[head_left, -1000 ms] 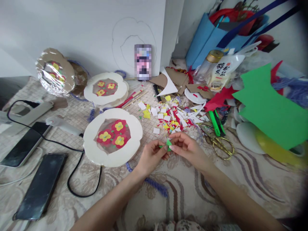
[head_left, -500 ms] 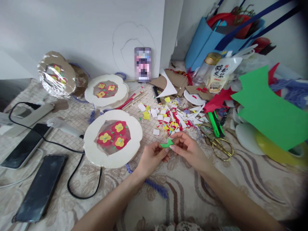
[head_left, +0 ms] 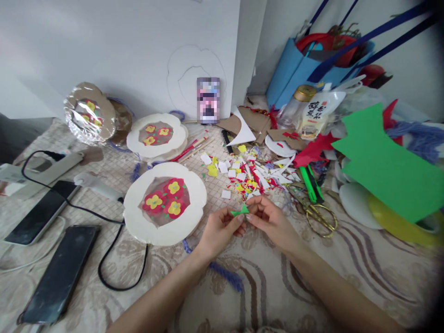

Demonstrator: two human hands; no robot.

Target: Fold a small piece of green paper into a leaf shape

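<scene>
Between my fingertips is a small piece of green paper (head_left: 240,211), bent up into points. My left hand (head_left: 222,227) pinches its left side with the thumb on top. From the right, my right hand (head_left: 267,218) pinches its other edge. Left of my hands lies a white scalloped paper fan (head_left: 133,210) with red and yellow paper flowers in its see-through centre. A blue braided tassel (head_left: 227,275) runs out from under my left wrist. Just beyond my fingers, white, yellow and red paper scraps (head_left: 248,171) lie scattered.
Gold-handled scissors (head_left: 321,219) and a green utility knife (head_left: 311,184) lie right of my hands, near a large green paper sheet (head_left: 388,162). A second white fan (head_left: 135,138) sits farther back. A phone (head_left: 208,101) leans against a white board. Phones and cables lie at left.
The view has tilted slightly, so everything sits a little lower in it. Both hands still pinch the green paper, whose angle between the fingers has shifted a little.
</scene>
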